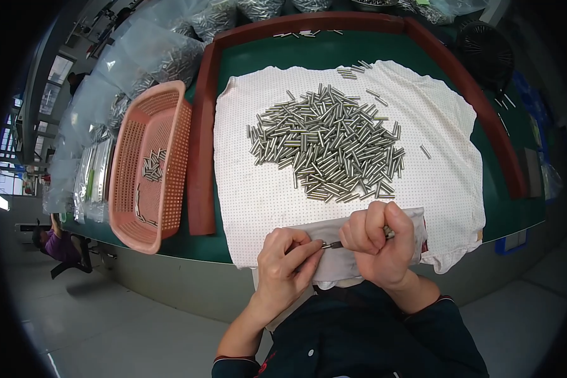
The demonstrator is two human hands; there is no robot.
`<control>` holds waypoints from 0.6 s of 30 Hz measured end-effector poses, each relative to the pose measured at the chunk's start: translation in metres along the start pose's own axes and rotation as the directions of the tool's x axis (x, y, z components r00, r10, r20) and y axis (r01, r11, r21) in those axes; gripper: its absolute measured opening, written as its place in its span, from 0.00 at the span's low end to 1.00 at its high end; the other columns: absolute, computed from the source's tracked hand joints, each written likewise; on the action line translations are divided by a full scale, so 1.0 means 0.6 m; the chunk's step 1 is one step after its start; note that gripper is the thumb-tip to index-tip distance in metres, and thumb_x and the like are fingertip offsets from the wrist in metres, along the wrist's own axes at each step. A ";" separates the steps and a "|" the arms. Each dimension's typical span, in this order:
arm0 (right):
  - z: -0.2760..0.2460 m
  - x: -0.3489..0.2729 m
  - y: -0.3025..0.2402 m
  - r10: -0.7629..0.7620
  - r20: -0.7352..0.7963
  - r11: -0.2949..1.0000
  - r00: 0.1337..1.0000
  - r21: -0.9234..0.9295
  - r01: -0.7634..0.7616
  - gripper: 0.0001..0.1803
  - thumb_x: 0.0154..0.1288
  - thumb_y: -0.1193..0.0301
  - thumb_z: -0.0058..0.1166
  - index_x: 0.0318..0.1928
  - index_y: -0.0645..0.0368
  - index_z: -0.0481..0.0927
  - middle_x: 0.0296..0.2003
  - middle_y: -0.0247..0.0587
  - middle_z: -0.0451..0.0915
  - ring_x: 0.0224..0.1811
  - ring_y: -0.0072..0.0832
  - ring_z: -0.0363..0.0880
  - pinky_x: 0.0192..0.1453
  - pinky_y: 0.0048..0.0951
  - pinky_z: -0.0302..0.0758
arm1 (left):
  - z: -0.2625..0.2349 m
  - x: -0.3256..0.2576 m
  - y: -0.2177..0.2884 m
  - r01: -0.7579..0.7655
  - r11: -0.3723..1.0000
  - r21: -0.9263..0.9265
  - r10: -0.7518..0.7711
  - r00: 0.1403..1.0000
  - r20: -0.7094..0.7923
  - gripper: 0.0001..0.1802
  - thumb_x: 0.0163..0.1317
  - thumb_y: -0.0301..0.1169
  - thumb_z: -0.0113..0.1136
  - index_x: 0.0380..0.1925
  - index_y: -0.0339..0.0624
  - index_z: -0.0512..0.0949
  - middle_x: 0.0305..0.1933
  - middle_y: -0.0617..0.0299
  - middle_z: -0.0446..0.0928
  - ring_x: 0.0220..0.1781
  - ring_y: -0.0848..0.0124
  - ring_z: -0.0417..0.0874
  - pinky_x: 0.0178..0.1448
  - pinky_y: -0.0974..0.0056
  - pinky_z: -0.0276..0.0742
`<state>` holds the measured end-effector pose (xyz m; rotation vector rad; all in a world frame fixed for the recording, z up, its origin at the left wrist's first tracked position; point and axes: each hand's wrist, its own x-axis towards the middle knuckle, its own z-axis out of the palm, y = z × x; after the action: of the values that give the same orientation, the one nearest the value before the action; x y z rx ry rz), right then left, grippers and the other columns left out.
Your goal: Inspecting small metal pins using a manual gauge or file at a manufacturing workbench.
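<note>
My left hand is closed, pinching a small metal pin between thumb and fingertips. Opposite it, my right hand is wrapped round a slim hand tool with a dark tip. That tip meets or nearly meets the pin's end; the fingers hide most of the tool, so its exact kind does not show. Both hands are above a grey cloth at the table's near edge. Beyond them, a large heap of short steel pins lies on a white dotted cloth.
A dark red raised border frames the green tabletop. Left of it stands a pink plastic basket with some pins inside. Clear bags of metal parts line the far left. A seated person is in the left background.
</note>
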<state>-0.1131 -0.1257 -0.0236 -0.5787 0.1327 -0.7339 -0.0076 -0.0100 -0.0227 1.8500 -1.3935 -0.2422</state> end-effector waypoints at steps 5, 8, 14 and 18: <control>0.012 -0.003 0.010 -0.010 -0.007 0.995 1.000 -0.098 0.010 0.22 0.68 0.65 0.27 0.15 0.58 0.58 0.11 0.30 0.55 0.14 0.18 0.49 0.20 0.23 0.50 | 0.000 0.004 0.000 0.016 0.999 -0.036 -0.015 1.000 0.024 0.09 0.40 0.18 0.62 0.26 0.36 0.79 0.22 0.61 0.68 0.24 0.66 0.69 0.26 0.66 0.64; 0.027 0.000 0.008 -0.053 0.100 0.926 0.994 -0.367 0.086 0.24 0.69 0.60 0.29 0.15 0.55 0.57 0.09 0.27 0.53 0.11 0.17 0.47 0.19 0.23 0.49 | -0.004 0.009 0.001 0.014 0.999 -0.046 -0.012 0.999 0.040 0.08 0.40 0.17 0.62 0.25 0.36 0.79 0.20 0.60 0.67 0.24 0.66 0.69 0.25 0.65 0.64; 0.038 0.003 0.019 -0.100 0.111 0.885 0.989 -0.444 0.139 0.23 0.69 0.63 0.29 0.15 0.56 0.57 0.11 0.27 0.52 0.13 0.17 0.48 0.20 0.23 0.49 | -0.009 0.011 0.005 -0.005 0.999 -0.032 0.006 0.999 0.045 0.08 0.40 0.17 0.62 0.24 0.36 0.78 0.21 0.60 0.67 0.24 0.65 0.69 0.25 0.65 0.65; 0.028 0.011 0.005 -0.031 0.001 0.927 1.000 -0.374 0.029 0.23 0.69 0.63 0.27 0.15 0.55 0.55 0.11 0.28 0.52 0.13 0.18 0.47 0.20 0.23 0.49 | -0.002 0.009 0.005 -0.024 1.000 -0.009 0.025 0.998 0.053 0.09 0.40 0.18 0.62 0.26 0.37 0.78 0.23 0.60 0.69 0.26 0.64 0.70 0.27 0.64 0.66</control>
<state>-0.1010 -0.1206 -0.0108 -0.9457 0.2732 -0.7446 -0.0071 -0.0142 -0.0184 1.8308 -1.4487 -0.2865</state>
